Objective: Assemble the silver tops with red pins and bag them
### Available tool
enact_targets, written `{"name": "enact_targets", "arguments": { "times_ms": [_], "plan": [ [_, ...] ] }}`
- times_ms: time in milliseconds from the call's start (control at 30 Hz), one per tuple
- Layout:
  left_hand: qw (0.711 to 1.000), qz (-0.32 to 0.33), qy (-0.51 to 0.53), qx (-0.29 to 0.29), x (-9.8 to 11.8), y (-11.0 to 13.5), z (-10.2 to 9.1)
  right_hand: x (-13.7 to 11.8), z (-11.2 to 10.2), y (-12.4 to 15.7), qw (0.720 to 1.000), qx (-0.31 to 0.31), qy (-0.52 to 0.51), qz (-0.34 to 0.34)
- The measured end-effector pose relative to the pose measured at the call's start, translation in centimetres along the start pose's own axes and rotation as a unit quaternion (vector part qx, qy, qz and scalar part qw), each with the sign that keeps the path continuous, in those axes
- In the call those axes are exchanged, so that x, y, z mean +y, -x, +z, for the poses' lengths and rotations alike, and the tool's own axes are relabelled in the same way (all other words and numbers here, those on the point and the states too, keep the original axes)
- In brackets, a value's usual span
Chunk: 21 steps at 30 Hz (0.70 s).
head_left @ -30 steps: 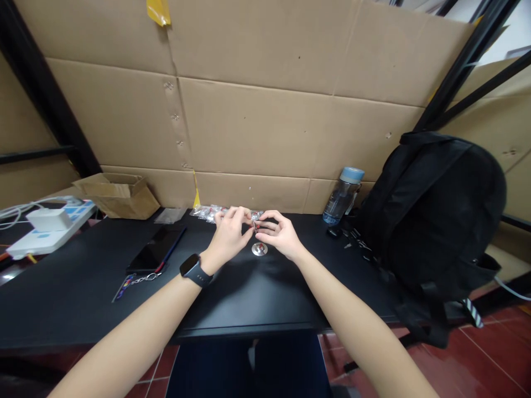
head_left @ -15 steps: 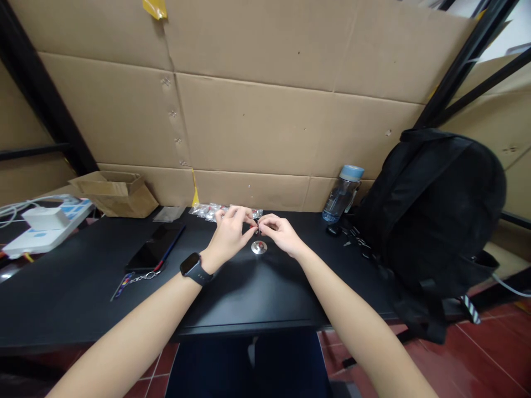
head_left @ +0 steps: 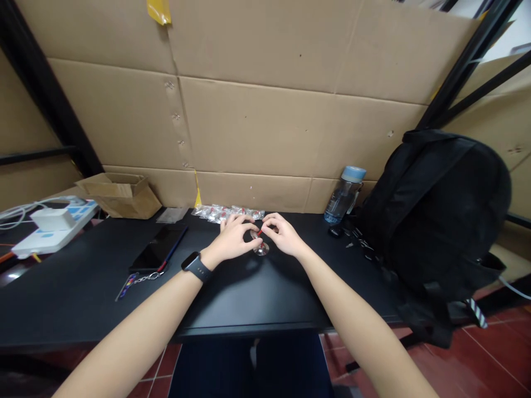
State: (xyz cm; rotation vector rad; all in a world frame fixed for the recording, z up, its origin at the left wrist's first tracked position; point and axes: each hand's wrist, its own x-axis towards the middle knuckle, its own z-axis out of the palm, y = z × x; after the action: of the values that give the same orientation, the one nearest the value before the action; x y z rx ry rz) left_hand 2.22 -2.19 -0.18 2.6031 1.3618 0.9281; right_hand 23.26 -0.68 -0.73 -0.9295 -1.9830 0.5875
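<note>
Both my hands meet over the middle of the black table. My left hand (head_left: 234, 237), with a dark watch on its wrist, curls its thumb and forefinger around the edge of a small shiny silver disc (head_left: 254, 235). Against that disc, the fingertips of my right hand (head_left: 284, 235) pinch a small thin red piece (head_left: 260, 232), whose kind is too small to make out. Just below the fingers a second round silver disc (head_left: 261, 250) with a red centre lies on the table, partly covered by my left thumb.
Behind my hands lie clear packets (head_left: 213, 212) with silver and red items. Leftward are a phone (head_left: 160, 247), a clear plastic bag (head_left: 172, 215), a cardboard box (head_left: 128, 199) and a power strip (head_left: 45, 237). A water bottle (head_left: 342, 196), keys (head_left: 349, 244) and a black backpack (head_left: 440, 221) are rightward.
My left hand has turned lower and flatter, its thumb now over the disc on the table. The held silver disc and red piece show more plainly. The view has shifted slightly.
</note>
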Motion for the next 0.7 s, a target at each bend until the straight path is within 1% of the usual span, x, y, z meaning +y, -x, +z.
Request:
{"name": "enact_targets", "arguments": {
  "times_ms": [167, 233, 300, 367, 433, 500, 533, 600, 633, 700],
  "plan": [
    [1.0, -0.002, -0.004, 0.007, -0.7, 0.0, 0.2, 0.9, 0.2, -0.2, 0.999, 0.035, 0.019, 0.004],
    [1.0, -0.018, -0.002, 0.012, -1.0, -0.1, 0.2, 1.7, 0.1, -0.3, 0.997, 0.049, 0.055, 0.007],
    [1.0, -0.029, -0.005, 0.004, -1.3, 0.0, 0.4, 2.6, -0.2, -0.3, 0.992, 0.057, 0.116, 0.008],
    [1.0, -0.011, -0.008, -0.021, -1.3, 0.1, 0.6, 3.4, -0.4, -0.2, 0.983, 0.045, 0.178, 0.013],
    [0.998, 0.028, -0.007, -0.049, -0.9, 0.2, 0.9, 4.0, -0.6, -0.1, 0.976, 0.025, 0.217, 0.024],
    [0.997, 0.052, -0.009, -0.058, -0.7, 0.1, 0.9, 4.3, -0.7, 0.0, 0.971, 0.011, 0.235, 0.035],
    [0.997, 0.052, -0.014, -0.054, -0.9, 0.0, 0.7, 4.3, -0.7, 0.0, 0.97, 0.005, 0.241, 0.039],
    [0.999, 0.024, -0.033, -0.033, -1.9, -0.3, -0.1, 4.3, -0.7, 0.0, 0.968, -0.007, 0.247, 0.043],
    [0.999, -0.003, -0.046, -0.019, -2.8, -0.3, -0.7, 4.3, -0.8, 0.0, 0.968, -0.012, 0.248, 0.044],
    [0.994, -0.08, -0.077, 0.011, -5.4, -0.2, -2.4, 4.2, -0.8, -0.1, 0.968, -0.016, 0.246, 0.045]
  ]
}}
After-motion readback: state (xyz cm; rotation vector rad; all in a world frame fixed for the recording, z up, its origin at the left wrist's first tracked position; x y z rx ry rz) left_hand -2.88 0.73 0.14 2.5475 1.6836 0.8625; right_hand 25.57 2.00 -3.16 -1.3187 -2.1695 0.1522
